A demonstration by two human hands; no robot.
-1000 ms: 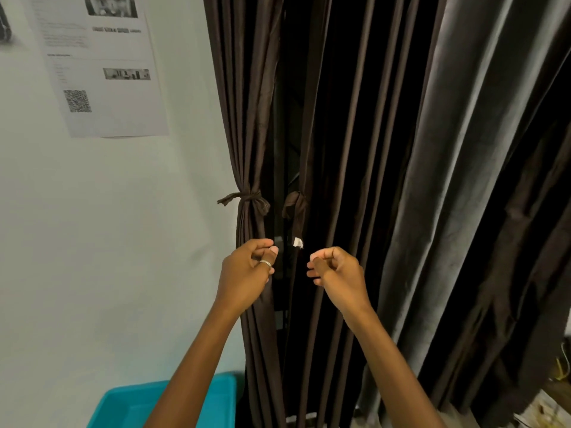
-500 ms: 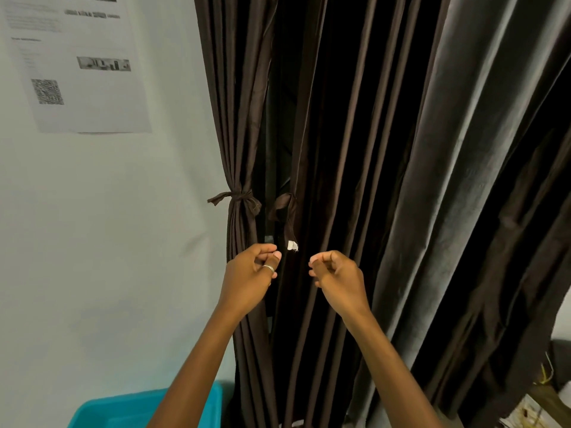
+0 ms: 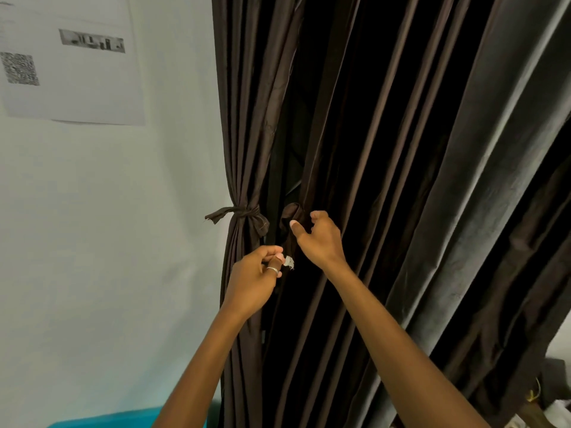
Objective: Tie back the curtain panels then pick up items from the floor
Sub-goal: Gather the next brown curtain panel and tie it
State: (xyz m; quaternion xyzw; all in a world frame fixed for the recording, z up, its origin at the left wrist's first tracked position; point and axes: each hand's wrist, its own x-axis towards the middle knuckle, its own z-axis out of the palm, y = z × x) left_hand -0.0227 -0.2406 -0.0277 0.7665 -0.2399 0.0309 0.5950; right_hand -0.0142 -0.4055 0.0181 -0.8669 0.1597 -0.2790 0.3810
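Brown cloth tie strap [image 3: 290, 213]: one, unfastened, hanging in the dark gap between two curtain sections. Long axis near vertical. The upper end is bunched in a loop and the lower end carries a white tag [image 3: 289, 262].

Tied panel [image 3: 244, 149]: one, at the wall [image 3: 108, 242] side, gathered and bound with a finished knot [image 3: 247, 211], its tail sticking out to the left.

Loose curtain panel [image 3: 386, 180]: one, ungathered, its folds running to the right of and behind the strap.

Left hand [image 3: 253, 282]: fingers curled, thumb against forefinger, apparently pinching the strap's lower end just beside the tag. The cloth is dark against a dark gap, so the pinch is a reading and not certain. It wears a ring [image 3: 272, 270].

Right hand [image 3: 323, 242]: raised above and to the right of the left, cupped, with thumb and forefinger apart. The thumb tip lies at the loop, and the hand has not closed round anything.

Key relation: the loop lies just left of the right hand, which is the nearer hand to it. The tail lies at the left hand, directly below the loop. The cloth to be gathered lies rightward of both hands.

Judgement: first panel done, second in hand. The strap likely has to pass round the loose folds to the right.

Other: paper sheet [image 3: 77, 88] on the wall; teal bin [image 3: 129, 420] at the bottom edge.
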